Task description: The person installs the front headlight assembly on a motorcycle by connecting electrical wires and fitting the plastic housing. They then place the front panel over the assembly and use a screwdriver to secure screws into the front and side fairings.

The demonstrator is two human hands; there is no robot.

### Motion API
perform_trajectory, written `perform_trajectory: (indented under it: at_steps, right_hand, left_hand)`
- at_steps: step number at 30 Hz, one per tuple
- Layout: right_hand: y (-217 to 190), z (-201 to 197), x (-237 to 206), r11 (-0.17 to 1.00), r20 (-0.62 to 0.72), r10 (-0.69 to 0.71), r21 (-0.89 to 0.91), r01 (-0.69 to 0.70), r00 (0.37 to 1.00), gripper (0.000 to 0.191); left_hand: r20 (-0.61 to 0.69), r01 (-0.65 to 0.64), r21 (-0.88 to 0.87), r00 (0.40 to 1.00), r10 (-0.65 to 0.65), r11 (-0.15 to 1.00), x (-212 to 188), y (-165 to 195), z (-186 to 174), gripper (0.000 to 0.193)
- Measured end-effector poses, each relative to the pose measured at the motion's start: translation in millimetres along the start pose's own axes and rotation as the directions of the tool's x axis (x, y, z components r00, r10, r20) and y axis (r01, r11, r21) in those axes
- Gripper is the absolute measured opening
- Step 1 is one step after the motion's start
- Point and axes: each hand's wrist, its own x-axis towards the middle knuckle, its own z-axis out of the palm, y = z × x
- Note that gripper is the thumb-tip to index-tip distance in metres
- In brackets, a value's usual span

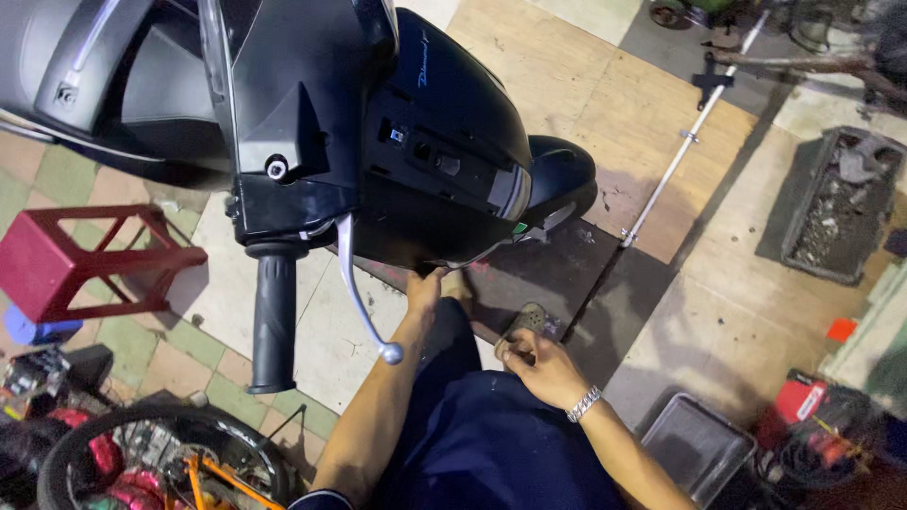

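Note:
A black scooter front (397, 132) fills the upper left, with its handlebar grip (273, 321) and silver brake lever (359, 293) hanging toward me. My left hand (423, 288) reaches up under the lower edge of the scooter's front panel and touches it; what the fingers hold is hidden. My right hand (539, 364), with a metal wristband, rests lower by my knee with fingers curled around a small object I cannot make out. My dark blue trousers (482, 434) fill the space between the arms. A sandal (524, 319) lies just beyond the right hand.
A red stool (76, 260) lies on its side at left. A wheel (161, 463) and clutter sit at bottom left. A long metal rod (675, 151) lies on the plywood at upper right, a grey tray (694, 449) at bottom right, a dark bin (831, 203) at right.

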Motion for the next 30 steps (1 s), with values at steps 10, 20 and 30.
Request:
perform_trajectory:
  at_steps: [10,20,30]
  right_hand:
    - [-122.8,-63.5,116.1,0.785,-0.115,-0.465,-0.513,0.348,0.878,0.058]
    - [-275.7,-78.8,237.6,0.128,0.434,-0.247,-0.871,0.474,0.866,0.073]
    - [-301.8,-64.8,259.0,-0.039,0.549,-0.273,-0.827,0.561,0.79,0.037]
  left_hand:
    - [-0.339,0.079,0.033,0.939,-0.064,0.996,24.5,-16.1,46.2,0.089]
    - [-0.333,0.258,-0.115,0.9,-0.282,0.959,25.0,11.9,30.9,0.069]
    - [-0.469,0.242,-0.305,0.804,-0.366,0.921,13.3,26.0,37.6,0.069]
